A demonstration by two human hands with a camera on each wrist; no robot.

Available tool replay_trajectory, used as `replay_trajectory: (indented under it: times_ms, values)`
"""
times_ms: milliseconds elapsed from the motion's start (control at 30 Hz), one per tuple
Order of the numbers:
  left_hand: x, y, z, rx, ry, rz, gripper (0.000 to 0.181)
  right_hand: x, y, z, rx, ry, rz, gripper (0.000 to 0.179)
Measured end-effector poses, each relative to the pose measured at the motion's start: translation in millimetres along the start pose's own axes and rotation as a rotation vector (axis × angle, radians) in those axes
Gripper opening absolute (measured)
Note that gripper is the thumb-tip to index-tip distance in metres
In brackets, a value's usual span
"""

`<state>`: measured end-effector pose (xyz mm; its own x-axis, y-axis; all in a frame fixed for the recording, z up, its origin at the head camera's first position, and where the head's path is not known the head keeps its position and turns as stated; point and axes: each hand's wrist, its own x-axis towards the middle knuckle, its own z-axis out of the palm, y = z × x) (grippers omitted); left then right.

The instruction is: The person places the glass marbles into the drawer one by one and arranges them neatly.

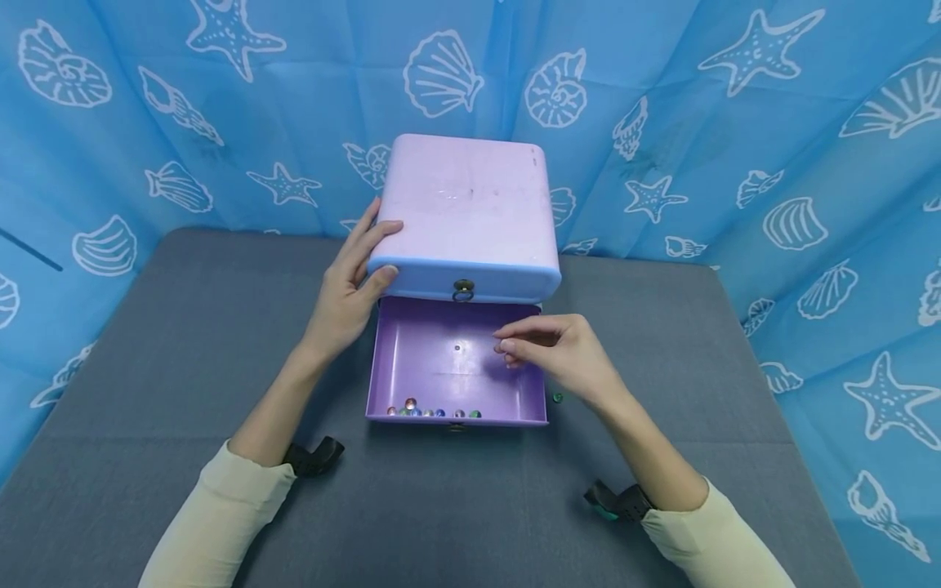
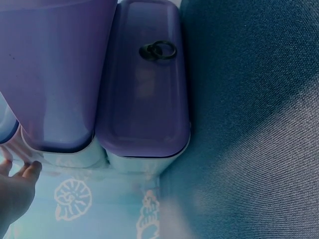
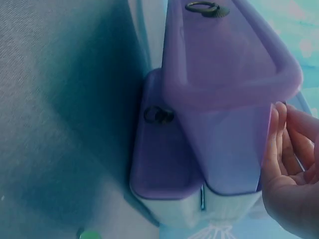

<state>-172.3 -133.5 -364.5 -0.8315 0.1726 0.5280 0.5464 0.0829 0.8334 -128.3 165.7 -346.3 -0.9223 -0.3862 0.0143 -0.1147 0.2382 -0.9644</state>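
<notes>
A small cabinet (image 1: 470,192) with a pale top has a blue upper drawer (image 1: 419,279) pushed in and a purple drawer (image 1: 419,351) pulled out below it. Several glass marbles (image 1: 411,403) lie along that drawer's front wall. My left hand (image 1: 341,298) rests on the cabinet's left side, its fingers fairly straight and its thumb at the blue front's corner. Over the right part of the purple drawer hovers my right hand (image 1: 569,351), thumb and fingertips close together. A tiny reddish spot shows by the thumb tip, too small to identify.
One green marble (image 1: 557,398) lies on the grey cloth (image 1: 639,327) right of the drawer. A lower purple drawer (image 2: 144,94) with a ring pull (image 2: 164,50) is pushed in. Behind the cabinet hangs a blue shell-patterned curtain (image 1: 309,114).
</notes>
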Motion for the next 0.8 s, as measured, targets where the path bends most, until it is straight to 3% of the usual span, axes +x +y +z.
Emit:
replay_trajectory:
  times_ms: [400, 800]
  values:
    - [1.2, 0.8, -0.2, -0.006, -0.003, -0.008, 0.050, -20.4, 14, -30, -0.051, 0.065, 0.010, 0.023]
    - [0.0, 1.1, -1.1, -0.027, -0.010, -0.014, 0.049, -35.8, 37, -44, -0.140, 0.103, 0.039, 0.026]
